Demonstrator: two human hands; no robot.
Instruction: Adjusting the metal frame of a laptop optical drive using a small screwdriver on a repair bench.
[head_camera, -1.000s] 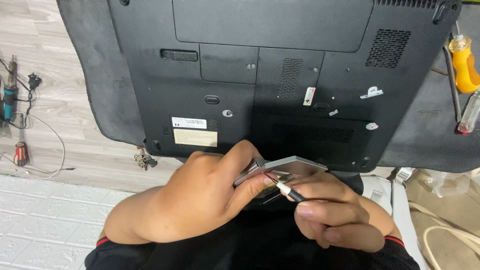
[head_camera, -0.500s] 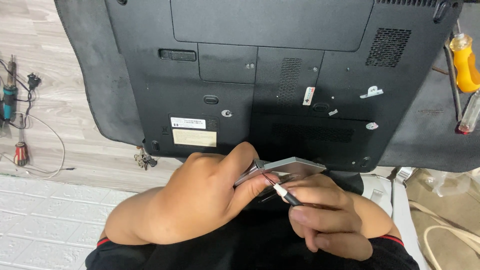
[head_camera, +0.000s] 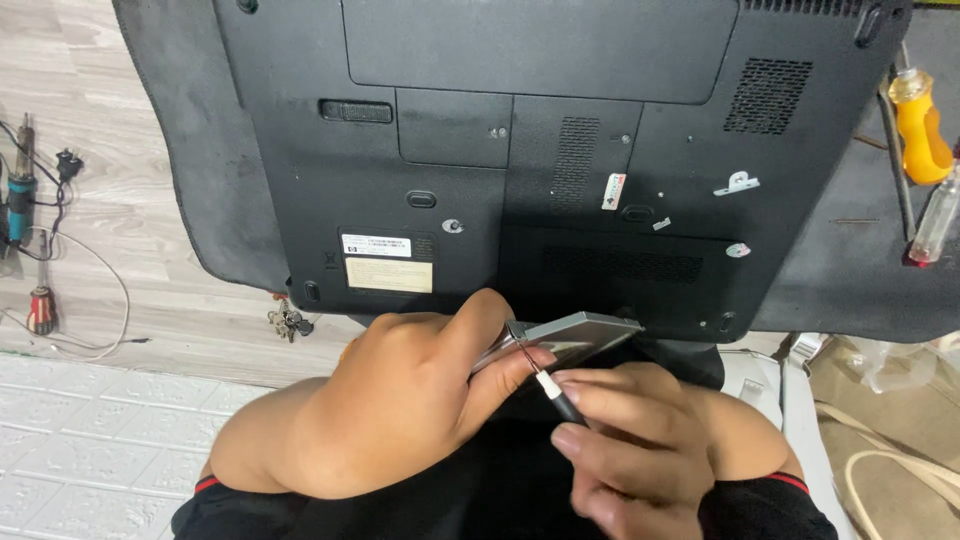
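Left hand: the left hand (head_camera: 400, 400) sits low in the frame, left of centre, closed around the near end of a flat grey drive (head_camera: 570, 335), thumb on top and fingers curled underneath.
Right hand: the right hand (head_camera: 640, 450) is at the bottom, right of centre, fingers pinched narrow on a small screwdriver (head_camera: 553, 392) with a black handle and a white collar.
Screwdriver tip: its thin shaft slants up and left to the drive's near left corner; whether it sits in a screw is hard to tell, as the spot is tiny.
Grey drive: held just below the laptop's lower edge, centre of the frame, tilted, its far end touching or nearly touching that edge.
Laptop: a black laptop (head_camera: 560, 150) lies bottom-up across the upper half, on a dark mat (head_camera: 200, 180).
Upper right: a yellow-handled screwdriver (head_camera: 920, 125) and a clear-handled one (head_camera: 935, 225) lie on the mat.
Far left: a soldering iron (head_camera: 22, 190) and a red-handled tool (head_camera: 40, 310) rest on the wood-look floor.
Sleeves: black cuffs with red trim.
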